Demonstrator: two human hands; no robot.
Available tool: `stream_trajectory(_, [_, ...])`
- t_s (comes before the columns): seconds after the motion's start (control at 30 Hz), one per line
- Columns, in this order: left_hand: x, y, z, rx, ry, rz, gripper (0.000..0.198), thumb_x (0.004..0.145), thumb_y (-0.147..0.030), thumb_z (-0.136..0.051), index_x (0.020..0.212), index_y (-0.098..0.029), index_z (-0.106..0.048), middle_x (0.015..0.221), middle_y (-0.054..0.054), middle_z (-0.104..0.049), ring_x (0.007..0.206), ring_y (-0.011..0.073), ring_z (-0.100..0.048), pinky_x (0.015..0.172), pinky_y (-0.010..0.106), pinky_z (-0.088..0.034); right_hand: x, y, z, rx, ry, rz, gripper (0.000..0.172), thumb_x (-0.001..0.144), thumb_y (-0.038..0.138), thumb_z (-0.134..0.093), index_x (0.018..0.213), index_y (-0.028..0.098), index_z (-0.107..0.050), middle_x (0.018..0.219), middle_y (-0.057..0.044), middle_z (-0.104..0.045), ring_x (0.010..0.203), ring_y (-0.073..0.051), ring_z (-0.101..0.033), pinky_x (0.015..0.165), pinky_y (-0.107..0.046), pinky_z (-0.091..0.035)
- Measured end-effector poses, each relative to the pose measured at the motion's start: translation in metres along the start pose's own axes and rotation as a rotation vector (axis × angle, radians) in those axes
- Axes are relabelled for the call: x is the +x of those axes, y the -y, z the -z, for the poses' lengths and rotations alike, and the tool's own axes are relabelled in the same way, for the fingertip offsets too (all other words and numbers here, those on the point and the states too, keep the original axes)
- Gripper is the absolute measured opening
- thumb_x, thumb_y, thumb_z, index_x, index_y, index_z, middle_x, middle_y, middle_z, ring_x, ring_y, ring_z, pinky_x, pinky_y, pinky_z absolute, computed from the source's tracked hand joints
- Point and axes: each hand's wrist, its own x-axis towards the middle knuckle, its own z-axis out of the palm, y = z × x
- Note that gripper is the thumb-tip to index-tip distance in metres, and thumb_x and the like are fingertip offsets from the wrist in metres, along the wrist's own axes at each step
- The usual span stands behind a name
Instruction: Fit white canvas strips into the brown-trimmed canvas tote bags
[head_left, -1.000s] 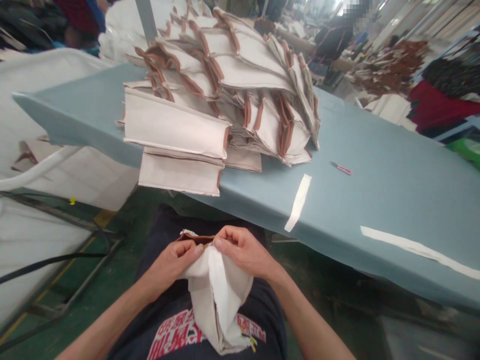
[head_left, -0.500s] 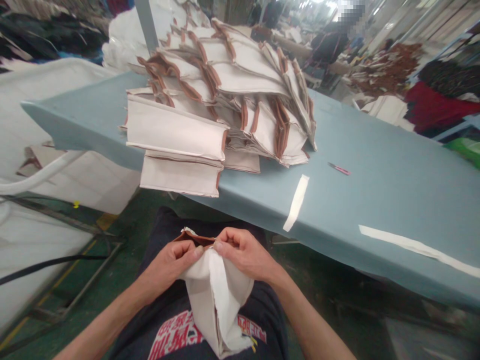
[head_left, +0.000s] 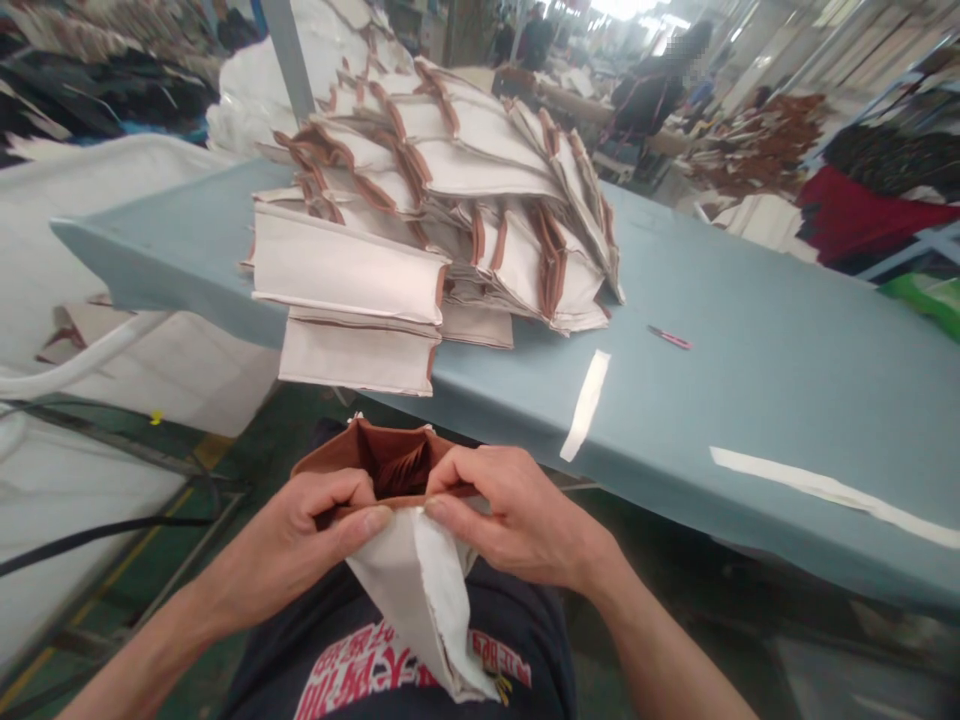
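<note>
Between both hands hangs a cream fabric bag (head_left: 397, 570) with a brown lining, its mouth spread so the inside shows. My left hand (head_left: 322, 515) is closed on the near rim, thumb outside and fingers inside. Close beside it, my right hand (head_left: 502, 510) pinches the same rim further right. A white strip (head_left: 442, 570) runs down the bag's outer side from near the right thumb. The bag's lower end rests against a dark garment with red and white lettering (head_left: 360, 670).
A pile of similar cream pieces with brown edges (head_left: 487, 150) lies on the blue-grey table (head_left: 750, 370). Small pink-handled snips (head_left: 670, 338) and two white strips (head_left: 586, 405) are on it. White-draped frames (head_left: 112, 330) stand left. A person (head_left: 645, 100) is in the background.
The bag's mouth has opened wider, and more brown lining shows. Both hands have risen slightly nearer the camera, still gripping the rim. The view has shifted a little.
</note>
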Motion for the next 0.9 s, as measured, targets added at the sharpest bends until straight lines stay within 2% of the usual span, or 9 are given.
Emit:
stream_trajectory(0.13, [-0.002,-0.014,0.009,0.075,-0.007,-0.047,0.042,0.098,-0.044,-0.058,0.064,-0.022,-0.049,0.063,-0.007,-0.040,0.055,0.0110,-0.038,0.048,0.021,-0.030,0.006,0.009,0.013,-0.027,0.020,0.045,0.012,0.102,0.017,-0.063,0.091,0.021,-0.063,0.086,0.001,-0.071,0.072,-0.014,-0.059,0.070,-0.025,-0.042])
stream_trajectory(0.27, [0.001,-0.024,0.010,0.150,0.015,-0.065,0.042,0.097,-0.042,-0.058,0.063,-0.024,-0.042,0.064,-0.008,-0.037,0.055,0.0107,-0.036,0.048,0.021,-0.031,0.005,0.015,0.020,-0.071,0.022,0.112,0.013,0.104,0.017,-0.063,0.092,0.021,-0.062,0.087,0.001,-0.073,0.072,-0.013,-0.060,0.071,-0.024,-0.044])
stream_trajectory(0.4, [0.006,-0.027,0.007,0.211,0.046,-0.072,0.038,0.097,-0.037,-0.055,0.065,-0.024,-0.039,0.065,-0.008,-0.039,0.056,0.0105,-0.038,0.050,0.021,-0.031,0.009,0.017,0.024,-0.195,0.035,0.175,0.013,0.107,0.020,-0.063,0.094,0.021,-0.065,0.088,-0.002,-0.076,0.076,-0.015,-0.066,0.075,-0.026,-0.046])
stream_trajectory(0.5, [0.006,-0.026,0.005,0.221,0.023,-0.104,0.038,0.097,-0.036,-0.056,0.064,-0.024,-0.040,0.063,-0.009,-0.038,0.055,0.0101,-0.038,0.050,0.022,-0.030,0.014,0.017,0.026,-0.307,0.042,0.200,0.015,0.108,0.022,-0.063,0.094,0.021,-0.066,0.088,-0.003,-0.077,0.079,-0.017,-0.069,0.076,-0.028,-0.046])
stream_trajectory(0.63, [0.005,-0.026,0.003,0.176,0.024,-0.096,0.024,0.096,-0.032,-0.058,0.074,-0.021,-0.062,0.069,-0.008,-0.054,0.060,0.0105,-0.049,0.055,0.021,-0.037,0.014,0.014,0.022,-0.321,0.025,0.212,0.014,0.108,0.022,-0.064,0.094,0.021,-0.067,0.088,-0.003,-0.078,0.079,-0.018,-0.069,0.076,-0.029,-0.046])
stream_trajectory(0.7, [0.005,-0.027,0.001,0.159,0.039,-0.067,0.019,0.095,-0.030,-0.060,0.080,-0.021,-0.067,0.072,-0.008,-0.059,0.063,0.0110,-0.052,0.058,0.021,-0.039,0.010,0.011,0.017,-0.298,0.022,0.204,0.013,0.107,0.021,-0.065,0.095,0.020,-0.066,0.088,-0.003,-0.078,0.077,-0.018,-0.069,0.076,-0.029,-0.046])
stream_trajectory(0.9, [0.009,-0.029,-0.010,0.170,0.093,-0.077,0.025,0.094,-0.027,-0.054,0.070,-0.021,-0.056,0.067,-0.008,-0.050,0.061,0.0107,-0.044,0.057,0.021,-0.036,-0.002,0.002,0.004,-0.237,0.014,0.188,0.013,0.106,0.020,-0.065,0.093,0.020,-0.064,0.085,-0.003,-0.077,0.074,-0.017,-0.068,0.073,-0.029,-0.045])
